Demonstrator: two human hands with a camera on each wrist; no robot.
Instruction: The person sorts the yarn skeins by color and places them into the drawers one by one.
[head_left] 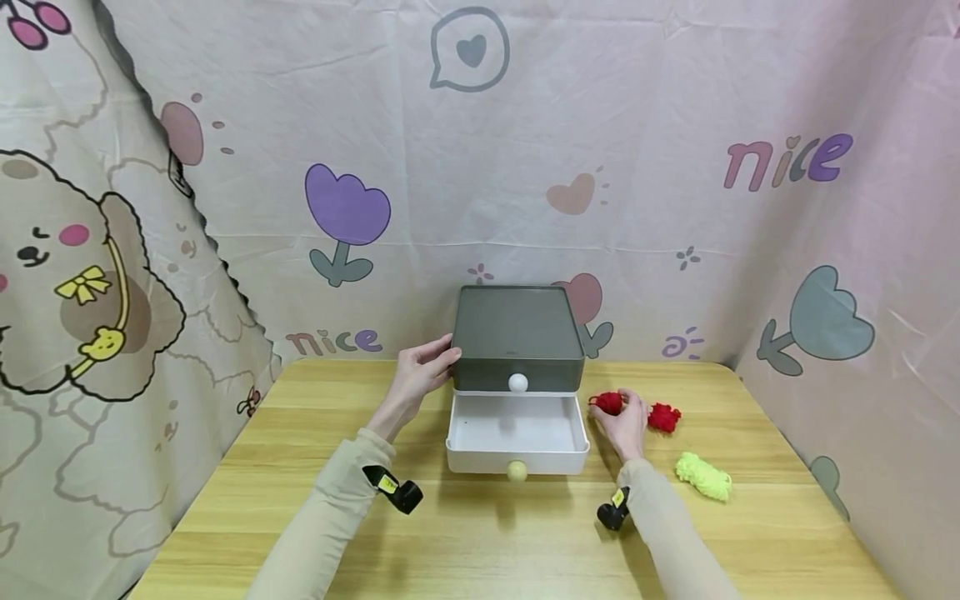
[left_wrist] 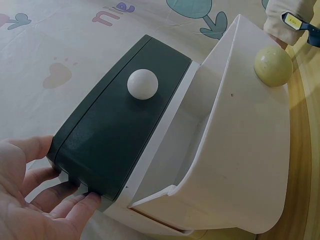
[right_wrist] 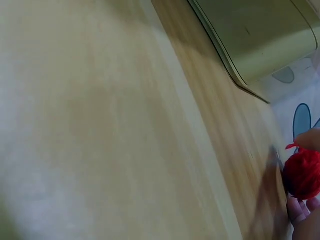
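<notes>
A small drawer box [head_left: 517, 321] with a dark grey-green top stands at the table's far side. Its upper drawer [left_wrist: 117, 117] has a white round knob and is closed. The white lower drawer [head_left: 517, 462], with a pale yellow knob [left_wrist: 273, 66], is pulled out and nothing is seen inside. My left hand [head_left: 420, 375] rests its fingertips against the left side of the box. To the right of the box, my right hand [head_left: 624, 423] holds a red yarn ball [right_wrist: 303, 174] between thumb and fingers, low over the table.
Right of my right hand lies a second red yarn bundle [head_left: 663, 417]. Nearer to me is a bright yellow yarn bundle [head_left: 703, 476]. The wooden table [head_left: 480, 542] backs onto a patterned curtain [head_left: 480, 167].
</notes>
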